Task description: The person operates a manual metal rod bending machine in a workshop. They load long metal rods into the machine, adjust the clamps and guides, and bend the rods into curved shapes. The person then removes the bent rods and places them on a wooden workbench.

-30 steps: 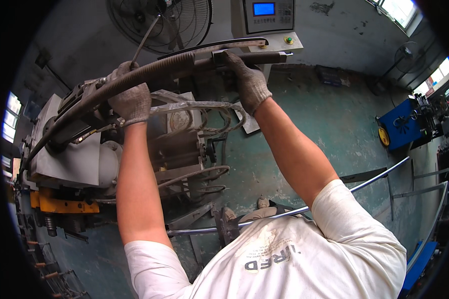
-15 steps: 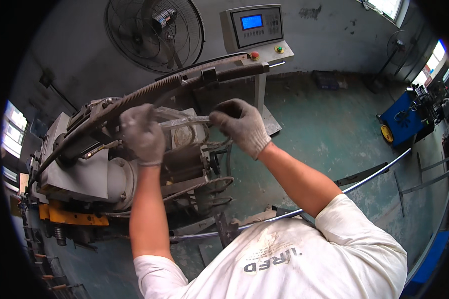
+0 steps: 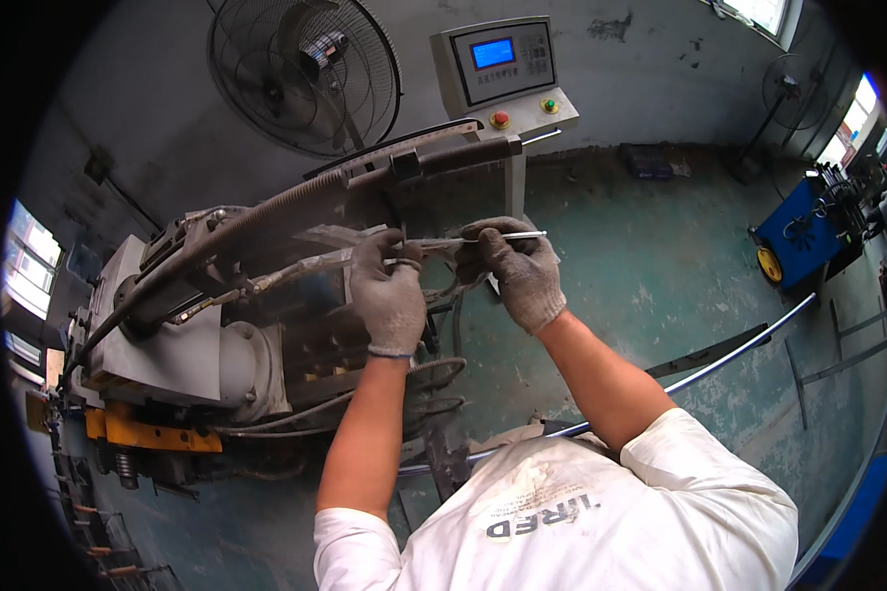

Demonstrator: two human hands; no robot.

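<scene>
Both my hands wear dirty grey knitted gloves and are close together in front of the bending machine (image 3: 168,340). My right hand (image 3: 517,281) is closed around a slim silvery rod (image 3: 530,235), whose tip sticks out to the right past the fingers. My left hand (image 3: 388,295) has its fingers curled together beside the rod's left part; what they pinch, if anything, is too small to make out. A hose wrapped in pale film (image 3: 301,268), with a brass-coloured fitting (image 3: 222,297), runs from the machine to behind my left hand.
A long dark machine arm (image 3: 365,180) crosses beyond my hands. Behind it stand a large fan (image 3: 306,74) and a control box (image 3: 498,64) with red and green buttons. A curved shiny tube (image 3: 719,364) passes my right elbow. A blue wheeled unit (image 3: 790,231) is at the far right.
My left hand has moved right, away from the machine, closer to my right hand. My right hand has shifted slightly right and nearer, and the silvery rod now shows in it.
</scene>
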